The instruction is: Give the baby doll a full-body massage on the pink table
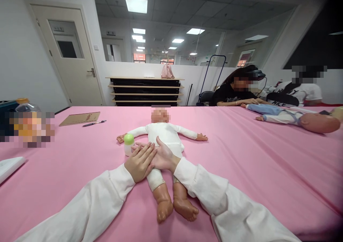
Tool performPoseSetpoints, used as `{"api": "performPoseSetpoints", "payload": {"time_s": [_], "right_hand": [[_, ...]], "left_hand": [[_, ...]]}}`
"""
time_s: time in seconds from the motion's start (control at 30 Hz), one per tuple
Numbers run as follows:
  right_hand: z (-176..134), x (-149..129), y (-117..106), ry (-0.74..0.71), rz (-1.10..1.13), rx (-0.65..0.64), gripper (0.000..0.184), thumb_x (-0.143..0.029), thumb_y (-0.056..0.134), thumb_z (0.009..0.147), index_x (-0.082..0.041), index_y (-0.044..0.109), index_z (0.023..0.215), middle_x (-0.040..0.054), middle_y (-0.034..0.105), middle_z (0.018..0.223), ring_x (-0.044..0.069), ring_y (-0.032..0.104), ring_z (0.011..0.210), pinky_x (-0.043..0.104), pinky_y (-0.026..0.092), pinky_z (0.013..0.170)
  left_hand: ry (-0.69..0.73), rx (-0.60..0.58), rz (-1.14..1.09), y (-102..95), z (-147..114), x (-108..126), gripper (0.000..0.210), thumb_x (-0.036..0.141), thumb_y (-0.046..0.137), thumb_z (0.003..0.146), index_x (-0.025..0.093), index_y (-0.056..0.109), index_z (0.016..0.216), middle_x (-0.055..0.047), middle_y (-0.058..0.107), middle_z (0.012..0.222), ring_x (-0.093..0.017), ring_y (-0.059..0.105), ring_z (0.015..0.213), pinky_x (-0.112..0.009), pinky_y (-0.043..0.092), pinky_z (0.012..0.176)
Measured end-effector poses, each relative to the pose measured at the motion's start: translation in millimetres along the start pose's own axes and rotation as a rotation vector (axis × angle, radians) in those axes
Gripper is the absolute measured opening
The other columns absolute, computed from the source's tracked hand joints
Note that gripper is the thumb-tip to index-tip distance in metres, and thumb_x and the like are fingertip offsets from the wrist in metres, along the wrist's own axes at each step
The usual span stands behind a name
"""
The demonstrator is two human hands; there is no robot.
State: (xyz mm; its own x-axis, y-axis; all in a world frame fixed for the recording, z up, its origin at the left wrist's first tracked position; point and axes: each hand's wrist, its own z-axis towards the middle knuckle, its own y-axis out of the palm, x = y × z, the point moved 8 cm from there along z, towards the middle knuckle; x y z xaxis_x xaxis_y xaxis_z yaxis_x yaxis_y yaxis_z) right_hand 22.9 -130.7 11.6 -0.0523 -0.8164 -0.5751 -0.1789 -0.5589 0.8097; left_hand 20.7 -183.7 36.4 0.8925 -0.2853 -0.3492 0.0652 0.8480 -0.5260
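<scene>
The doll [161, 130] lies on the pink cloth [235, 156], feet toward me. Over its lower body, my right hand [164, 156] is open palm up, thumb raised, while my left hand [139, 162] crosses it with straight, uncurled fingers, forearms angling inward, near the green-capped bottle [129, 140].

Ceiling panels [136, 5] glow brightly; shadows fall soft; upper-right corner blackens.

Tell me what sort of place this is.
Probably a classroom or training room: a doll in white and a doll in blue lie on a pink tablecloth, and a large interior window backs the room.
</scene>
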Motion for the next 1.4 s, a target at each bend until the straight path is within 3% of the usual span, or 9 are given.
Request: {"api": "performPoseSetpoints", "payload": {"time_s": [0.23,0.37,0.57,0.67,0.77,0.93,1.1,1.23,1.4], "right_hand": [[1,-1,1,-0.010,0.022,-0.041,0.079,-0.061,0.008,0.084,-0.002,0.042,0.123,0.0165,0.058,0.109,0.017,0.053,0.107,0.030,0.038,0.094],[3,4,-4,0.050,0.041,-0.027,0.078,-0.063,0.012,0.083,-0.003,0.040,0.124,0.0171,0.057,0.110,0.016,0.055,0.103,0.032,0.036,0.095],[3,1,-2,0.000,0.057,-0.050,0.081,-0.064,0.008,0.083,-0.002,0.043,0.122,0.0178,0.059,0.107,0.018,0.056,0.103,0.033,0.037,0.094],[3,3,0,0.031,0.045,-0.049,0.082,-0.063,0.006,0.083,-0.001,0.043,0.121,0.0170,0.059,0.108,0.017,0.055,0.104,0.031,0.038,0.094],[3,6,-1,0.059,0.023,-0.054,0.080,-0.064,0.011,0.083,-0.001,0.043,0.120,0.0170,0.057,0.110,0.017,0.055,0.104,0.032,0.038,0.094],[5,3,-8,0.008,0.039,-0.009,0.079,-0.066,0.010,0.082,-0.005,0.048,0.116,0.0176,0.060,0.107,0.018,0.056,0.101,0.036,0.038,0.093],[4,3,-2,0.018,0.068,-0.025,0.081,-0.064,0.008,0.083,-0.002,0.046,0.117,0.0189,0.058,0.111,0.017,0.054,0.106,0.032,0.037,0.095],[4,5,-3,0.031,0.041,-0.025,0.079,-0.065,0.015,0.082,-0.003,0.043,0.120,0.0181,0.057,0.112,0.020,0.053,0.107,0.039,0.035,0.097],[5,3,-8,0.000,0.035,-0.019,0.077,-0.066,0.015,0.081,-0.007,0.044,0.122,0.0181,0.057,0.114,0.020,0.053,0.109,0.040,0.034,0.099]], "left_hand": [[0.082,-0.029,-0.039,1.5,0,9,0.041,0.026,0.038,0.084,0.010,0.053,0.119,-0.010,0.053,0.123,-0.021,0.043,0.120,-0.037,0.020,0.108],[0.003,-0.040,-0.020,5.5,1,2,0.044,0.030,0.036,0.085,0.011,0.049,0.123,-0.011,0.051,0.125,-0.022,0.040,0.123,-0.041,0.014,0.109],[0.011,-0.002,0.004,0.4,0,1,0.043,0.027,0.038,0.084,0.008,0.051,0.120,-0.013,0.054,0.121,-0.024,0.044,0.120,-0.039,0.024,0.105],[0.066,-0.035,-0.042,2.7,3,8,0.042,0.027,0.037,0.085,0.011,0.050,0.122,-0.010,0.052,0.124,-0.021,0.043,0.121,-0.038,0.019,0.107],[0.017,-0.038,-0.037,4.8,5,4,0.045,0.033,0.033,0.087,0.011,0.050,0.122,-0.011,0.051,0.126,-0.022,0.042,0.121,-0.041,0.014,0.108],[-0.024,-0.004,0.023,1.8,2,-2,0.049,0.034,0.032,0.086,0.003,0.052,0.118,-0.017,0.051,0.123,-0.026,0.043,0.120,-0.042,0.022,0.105],[0.041,-0.010,-0.020,0.3,3,5,0.046,0.034,0.032,0.087,0.007,0.052,0.119,-0.013,0.053,0.123,-0.024,0.043,0.120,-0.038,0.023,0.105],[0.004,-0.050,-0.027,6.9,4,1,0.048,0.036,0.028,0.089,0.009,0.051,0.121,-0.012,0.050,0.126,-0.023,0.041,0.122,-0.038,0.019,0.106],[-0.016,-0.002,0.017,2.9,0,-3,0.051,0.036,0.029,0.087,0.001,0.052,0.117,-0.019,0.052,0.122,-0.027,0.042,0.120,-0.041,0.027,0.102]]}}
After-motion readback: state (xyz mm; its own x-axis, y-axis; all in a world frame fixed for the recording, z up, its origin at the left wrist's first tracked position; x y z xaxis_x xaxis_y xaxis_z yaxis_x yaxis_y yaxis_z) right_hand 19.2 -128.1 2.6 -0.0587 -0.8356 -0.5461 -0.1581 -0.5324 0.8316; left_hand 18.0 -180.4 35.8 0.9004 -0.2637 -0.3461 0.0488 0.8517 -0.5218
